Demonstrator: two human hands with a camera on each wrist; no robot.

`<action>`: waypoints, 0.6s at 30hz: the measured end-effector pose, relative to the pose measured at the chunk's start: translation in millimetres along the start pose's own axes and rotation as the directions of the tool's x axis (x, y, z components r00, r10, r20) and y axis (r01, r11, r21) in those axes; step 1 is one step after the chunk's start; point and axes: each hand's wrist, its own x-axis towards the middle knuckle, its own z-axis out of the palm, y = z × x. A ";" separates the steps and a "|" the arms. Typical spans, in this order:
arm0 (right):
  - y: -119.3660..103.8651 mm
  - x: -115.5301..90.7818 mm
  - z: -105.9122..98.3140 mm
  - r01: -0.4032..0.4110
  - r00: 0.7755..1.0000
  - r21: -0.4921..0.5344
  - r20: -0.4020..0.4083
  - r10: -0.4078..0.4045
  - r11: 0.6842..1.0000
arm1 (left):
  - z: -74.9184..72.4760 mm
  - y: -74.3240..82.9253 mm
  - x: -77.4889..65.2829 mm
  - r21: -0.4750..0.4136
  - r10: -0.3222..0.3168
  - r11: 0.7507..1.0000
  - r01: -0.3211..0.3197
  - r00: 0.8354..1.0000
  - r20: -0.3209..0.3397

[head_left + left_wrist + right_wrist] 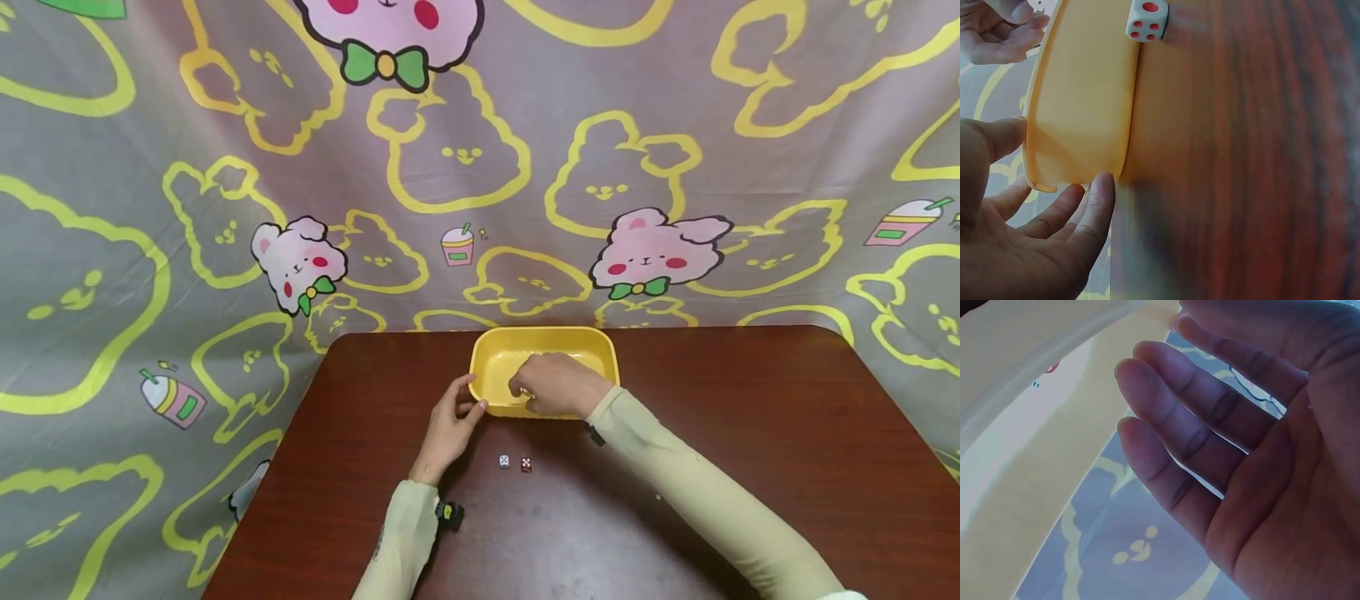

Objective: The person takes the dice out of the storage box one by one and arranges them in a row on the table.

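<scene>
A yellow plastic tub [543,412] stands at the far edge of the table. My left hand [447,425] holds its left end, the thumb near the front corner and the fingers against the end, as the left wrist view also shows. Over the tub's inside is my right hand [558,385]. In the right wrist view its fingers [1147,384] are loosely bent, and I see nothing between them. On the table in front of the tub lie a white die [504,461] and a red die [527,464], side by side. The white die [1147,20] shows red pips in the left wrist view.
Brown wood-grain table [720,400] runs out to both sides of the tub. A patterned cloth [465,183] with rabbit and bear prints hangs close behind the table's far edge and at the sides. A tiny pale speck [658,497] lies near the right forearm.
</scene>
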 end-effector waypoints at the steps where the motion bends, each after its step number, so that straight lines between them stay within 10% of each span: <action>1: 1.7 0.8 0.7 0.004 1.000 -0.004 -0.005 -0.004 1.000 | -0.2 0.0 0.1 -0.003 0.000 1.000 0.000 1.000 0.000; 18: 17.9 9.6 -1.4 -0.020 0.999 0.001 0.026 0.020 1.000 | -0.2 2.0 -1.2 -0.010 -0.002 1.000 0.002 1.000 -0.005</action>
